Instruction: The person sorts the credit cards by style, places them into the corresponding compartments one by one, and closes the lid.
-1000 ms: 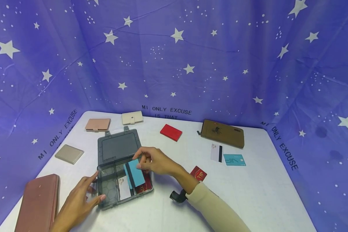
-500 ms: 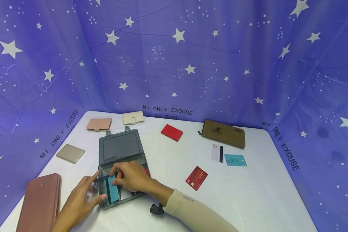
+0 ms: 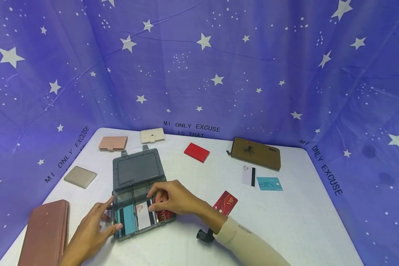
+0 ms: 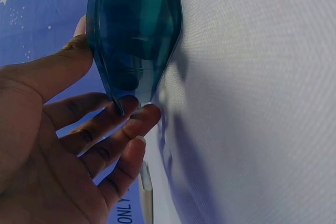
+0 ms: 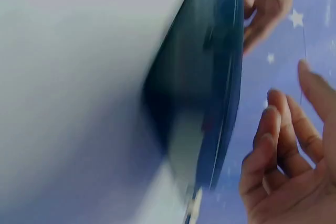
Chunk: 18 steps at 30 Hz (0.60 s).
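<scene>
A grey translucent plastic storage box (image 3: pixel 137 232) lies at the left middle of the table, its lid (image 3: pixel 137 168) folded back. Inside, side by side, are a turquoise card (image 3: pixel 130 218) with a dark stripe, a white card (image 3: pixel 143 215) with a dark stripe, and a red VIP card (image 3: pixel 163 215). My left hand (image 3: pixel 90 228) holds the box's left side, thumb on the rim; in the left wrist view its fingers reach along the box wall (image 4: pixel 134 30). Over the box's right part hovers my right hand (image 3: pixel 176 197), fingers loosely bent, with nothing in them in the right wrist view.
To the right lie another red VIP card (image 3: pixel 226 202), a white striped card (image 3: pixel 248 175), a turquoise VIP card (image 3: pixel 269 183) and a brown zip wallet (image 3: pixel 256 154). A red card holder (image 3: pixel 197 152) is behind; pink (image 3: pixel 113 143), cream (image 3: pixel 152 135), beige (image 3: pixel 80 177) and long reddish-brown (image 3: pixel 44 232) cases lie left.
My right hand carried the turquoise card leftward into the box's left compartment and let go. It has since moved back right. The left hand stays on the box.
</scene>
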Motion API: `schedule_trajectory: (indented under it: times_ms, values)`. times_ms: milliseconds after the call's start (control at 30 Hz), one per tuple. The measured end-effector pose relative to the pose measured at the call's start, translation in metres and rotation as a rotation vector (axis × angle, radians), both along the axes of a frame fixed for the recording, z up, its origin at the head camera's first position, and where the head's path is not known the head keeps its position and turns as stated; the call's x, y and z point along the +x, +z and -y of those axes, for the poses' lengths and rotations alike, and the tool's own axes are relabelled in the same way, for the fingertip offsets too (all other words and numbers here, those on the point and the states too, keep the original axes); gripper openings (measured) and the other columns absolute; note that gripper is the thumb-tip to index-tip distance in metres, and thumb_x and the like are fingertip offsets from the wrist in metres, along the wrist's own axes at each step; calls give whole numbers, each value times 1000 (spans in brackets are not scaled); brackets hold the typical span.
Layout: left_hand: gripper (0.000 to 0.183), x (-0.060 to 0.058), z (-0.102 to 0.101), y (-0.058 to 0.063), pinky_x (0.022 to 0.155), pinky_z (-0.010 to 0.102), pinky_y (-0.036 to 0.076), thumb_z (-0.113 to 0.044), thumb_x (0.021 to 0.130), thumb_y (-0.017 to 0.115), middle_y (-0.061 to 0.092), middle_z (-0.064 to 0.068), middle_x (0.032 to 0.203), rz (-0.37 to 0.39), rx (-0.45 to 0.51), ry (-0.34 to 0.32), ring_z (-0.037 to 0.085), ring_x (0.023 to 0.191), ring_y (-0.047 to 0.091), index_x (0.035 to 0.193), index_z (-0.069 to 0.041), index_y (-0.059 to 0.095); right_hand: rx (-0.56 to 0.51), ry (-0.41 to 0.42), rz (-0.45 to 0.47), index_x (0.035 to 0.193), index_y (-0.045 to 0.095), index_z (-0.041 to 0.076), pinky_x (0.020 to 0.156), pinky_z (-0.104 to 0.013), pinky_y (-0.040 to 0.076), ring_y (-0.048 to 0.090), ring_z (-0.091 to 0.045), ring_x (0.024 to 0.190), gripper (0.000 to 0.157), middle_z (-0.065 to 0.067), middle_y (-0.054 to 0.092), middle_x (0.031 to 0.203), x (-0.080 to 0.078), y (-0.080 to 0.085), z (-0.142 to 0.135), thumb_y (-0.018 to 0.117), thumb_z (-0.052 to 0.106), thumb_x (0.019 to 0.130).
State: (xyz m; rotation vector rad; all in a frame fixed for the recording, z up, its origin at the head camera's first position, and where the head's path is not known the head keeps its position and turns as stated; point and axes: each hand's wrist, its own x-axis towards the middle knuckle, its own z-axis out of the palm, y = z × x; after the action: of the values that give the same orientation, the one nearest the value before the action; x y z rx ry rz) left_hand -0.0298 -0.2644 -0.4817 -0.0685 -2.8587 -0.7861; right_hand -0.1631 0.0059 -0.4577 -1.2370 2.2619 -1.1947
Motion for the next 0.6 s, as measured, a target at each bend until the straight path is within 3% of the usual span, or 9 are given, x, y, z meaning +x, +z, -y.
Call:
schedule_trajectory:
  times_ms: [233,400,600]
  values:
    - [85,1,1,2,64,26,45,-35,79,83,58,4,119,7,2,0,10,86,60,150,-9,43,121,-70,76,114,69,18,70,-28,53,62,-17,81,42,1,68,89,-12,0,-83,86,29,78]
    - [86,1,1,2,65,27,46,-35,78,84,58,2,118,-2,-4,1,9,85,60,150,-9,43,294,-126,-8,115,68,23,81,-32,50,59,-21,96,48,0,64,106,-17,-2,-137,90,29,73]
    - [86,0,0,3,63,25,45,-34,78,84,58,2,117,-8,3,-1,9,85,60,150,-9,44,447,-188,-104,112,68,27,82,-29,48,52,-14,99,51,3,56,103,-18,-2,-176,93,23,68]
